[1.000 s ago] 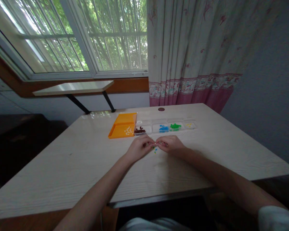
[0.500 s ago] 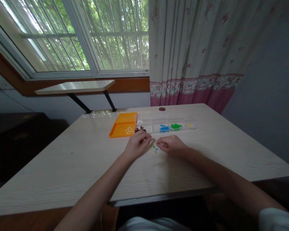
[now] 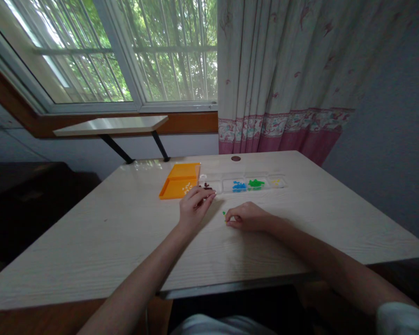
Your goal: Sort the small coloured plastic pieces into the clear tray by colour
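Note:
My left hand is raised just in front of the plastic boxes, thumb and fingers pinched together. Something tiny and pale shows at its fingertips, too small to name. To the right, my right hand rests low on the table with thumb and forefinger closed in a pinch; what they grip is hidden. Beside its fingertips lie tiny pieces, one of them a green piece, with a bit of yellow at the fingertips. Behind my left hand, an open orange box holds small white pieces.
A row of clear compartments runs right from the orange box, holding dark brown pieces, blue pieces, green pieces and yellow pieces. A raised shelf stands at the back left of the wooden table.
My right hand has moved down and slightly left onto the loose pieces, covering some of them. My left hand has shifted a little away, up and left, widening the gap between the hands.

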`<state>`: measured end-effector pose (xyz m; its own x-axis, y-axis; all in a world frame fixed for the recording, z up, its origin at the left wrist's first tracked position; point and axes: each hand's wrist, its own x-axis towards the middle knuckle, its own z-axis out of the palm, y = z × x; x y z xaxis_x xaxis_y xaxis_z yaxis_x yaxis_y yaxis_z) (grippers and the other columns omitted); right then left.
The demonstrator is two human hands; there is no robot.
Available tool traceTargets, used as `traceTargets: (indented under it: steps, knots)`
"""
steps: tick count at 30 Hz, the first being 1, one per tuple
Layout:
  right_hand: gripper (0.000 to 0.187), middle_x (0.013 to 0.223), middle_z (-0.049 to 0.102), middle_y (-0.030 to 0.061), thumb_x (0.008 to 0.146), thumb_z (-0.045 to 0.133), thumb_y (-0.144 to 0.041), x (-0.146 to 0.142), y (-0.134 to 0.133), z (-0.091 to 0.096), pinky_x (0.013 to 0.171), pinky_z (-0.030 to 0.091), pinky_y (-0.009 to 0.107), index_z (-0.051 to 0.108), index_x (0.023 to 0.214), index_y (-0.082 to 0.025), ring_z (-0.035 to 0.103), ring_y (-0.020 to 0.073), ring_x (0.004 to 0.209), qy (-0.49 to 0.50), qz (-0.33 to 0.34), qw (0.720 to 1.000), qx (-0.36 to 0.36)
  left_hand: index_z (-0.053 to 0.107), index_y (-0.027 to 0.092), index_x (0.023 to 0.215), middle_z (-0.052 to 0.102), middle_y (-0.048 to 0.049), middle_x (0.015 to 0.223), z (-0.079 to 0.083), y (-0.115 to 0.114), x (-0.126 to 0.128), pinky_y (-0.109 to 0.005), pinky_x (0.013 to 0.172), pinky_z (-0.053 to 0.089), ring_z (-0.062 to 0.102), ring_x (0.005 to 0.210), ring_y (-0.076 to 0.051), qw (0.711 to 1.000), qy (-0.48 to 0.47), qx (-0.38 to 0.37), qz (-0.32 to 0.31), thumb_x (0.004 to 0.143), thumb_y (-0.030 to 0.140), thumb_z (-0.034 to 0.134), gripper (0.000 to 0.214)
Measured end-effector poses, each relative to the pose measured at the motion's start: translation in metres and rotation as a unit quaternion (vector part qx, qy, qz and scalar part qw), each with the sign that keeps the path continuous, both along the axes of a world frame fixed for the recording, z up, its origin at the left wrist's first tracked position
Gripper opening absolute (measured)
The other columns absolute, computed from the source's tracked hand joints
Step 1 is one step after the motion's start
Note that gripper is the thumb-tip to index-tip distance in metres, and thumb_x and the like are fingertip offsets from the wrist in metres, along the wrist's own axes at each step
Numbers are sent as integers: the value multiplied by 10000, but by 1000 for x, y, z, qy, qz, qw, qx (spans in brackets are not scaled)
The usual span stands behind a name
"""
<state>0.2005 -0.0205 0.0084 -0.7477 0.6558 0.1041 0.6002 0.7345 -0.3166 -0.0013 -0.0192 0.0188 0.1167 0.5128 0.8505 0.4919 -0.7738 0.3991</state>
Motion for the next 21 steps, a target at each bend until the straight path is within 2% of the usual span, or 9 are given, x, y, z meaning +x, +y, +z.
traceTargets:
  steps: [5,9,13,16,21]
  knots:
    - [164,696,651,-20,810,511,-275,-1,0,-1,586,340,192,640,900,-228,552,95,600,0,15,1000,-2,655,149,798,605,-36,730,-4,4,-1,-187,535,401,507,601,-86,998,5,-55,19,783,217,577,105]
    - [164,725,661,-16,807,506,-259,-1,0,-2,590,346,190,644,888,-226,556,96,608,3,24,1000,-4,648,150,795,594,-14,657,-10,16,-9,-195,533,387,486,553,-88,988,-2,-127,93,787,306,554,182]
    - [165,716,658,-16,806,498,-260,-1,0,-3,583,345,188,642,879,-226,559,100,611,3,22,1000,-1,654,151,802,551,7,559,-17,35,-27,-212,493,350,486,505,-106,946,-6,-251,207,767,386,523,271]
    - [171,682,649,-20,800,505,-272,0,0,-4,571,338,189,638,899,-231,549,99,587,2,13,1000,4,661,154,807,578,-13,600,-21,46,-45,-233,520,358,526,549,-136,911,-4,-295,287,743,403,517,295]
    - [164,682,646,-31,766,518,-199,0,-1,-3,571,331,180,643,866,-236,538,86,579,16,33,999,2,665,165,784,622,-44,674,-23,53,-59,-258,558,376,562,620,-174,884,10,-329,332,721,412,521,293]
